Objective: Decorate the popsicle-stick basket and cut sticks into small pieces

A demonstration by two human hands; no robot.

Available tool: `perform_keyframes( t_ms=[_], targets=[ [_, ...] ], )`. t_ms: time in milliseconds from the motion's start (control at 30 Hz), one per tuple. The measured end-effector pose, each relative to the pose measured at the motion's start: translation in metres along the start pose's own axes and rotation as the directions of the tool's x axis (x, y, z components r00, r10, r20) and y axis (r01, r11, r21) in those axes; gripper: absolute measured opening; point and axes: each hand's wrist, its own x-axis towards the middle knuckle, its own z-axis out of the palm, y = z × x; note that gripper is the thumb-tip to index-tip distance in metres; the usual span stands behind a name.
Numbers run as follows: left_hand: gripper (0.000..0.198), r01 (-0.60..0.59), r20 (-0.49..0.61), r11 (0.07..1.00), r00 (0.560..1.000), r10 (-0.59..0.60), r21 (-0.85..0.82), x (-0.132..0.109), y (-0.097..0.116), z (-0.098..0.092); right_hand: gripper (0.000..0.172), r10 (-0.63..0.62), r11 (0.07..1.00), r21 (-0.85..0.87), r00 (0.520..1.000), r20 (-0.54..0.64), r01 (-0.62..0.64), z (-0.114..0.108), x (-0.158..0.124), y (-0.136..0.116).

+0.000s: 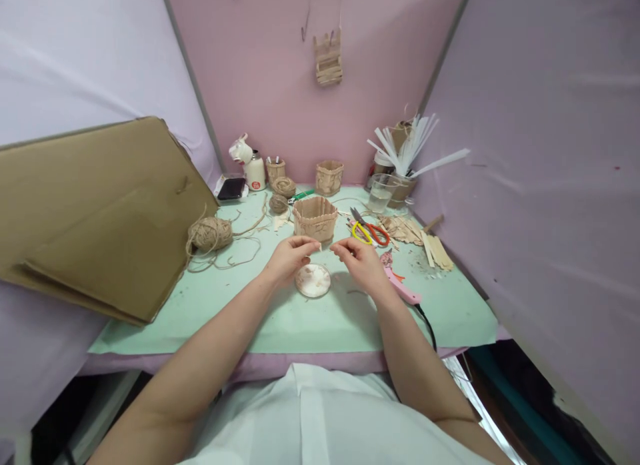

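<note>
My left hand [293, 258] is pinched closed on a tiny pale piece at its fingertips, too small to name. Facing it, my right hand [357, 259] has its fingertips pressed together; what they hold, if anything, I cannot make out. Both hands hover over the table in front of a wooden basket [315, 228] with a scalloped rim. Just below them lies a round white dish [313, 281] with pinkish bits on it. A pink glue gun [406, 290] with a black cord rests beside my right forearm.
Scissors with red handles [379, 234] and a yellow-handled tool [362, 233] lie right of the basket, near wooden sticks [437, 251]. A twine ball [210, 234] and large cardboard [100, 218] stand left. Behind are another basket [329, 178], a plastic cup [380, 193] and white glue sticks [407, 145].
</note>
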Motion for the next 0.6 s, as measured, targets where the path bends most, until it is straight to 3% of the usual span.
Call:
perform_keyframes(
  t_ms=[267, 600],
  targets=[
    [0.025, 0.064, 0.037, 0.995, 0.997, -0.061, -0.080, 0.003, 0.001, -0.007, 0.019, -0.035, 0.977, -0.211, 0.998, -0.046, 0.024, -0.045, -0.018, -0.001],
    [0.026, 0.104, 0.069, 0.989, 0.993, -0.097, -0.104, 0.001, 0.001, -0.004, 0.019, -0.050, 0.973, -0.228, 0.999, -0.005, 0.047, -0.037, -0.019, -0.011]
  ],
)
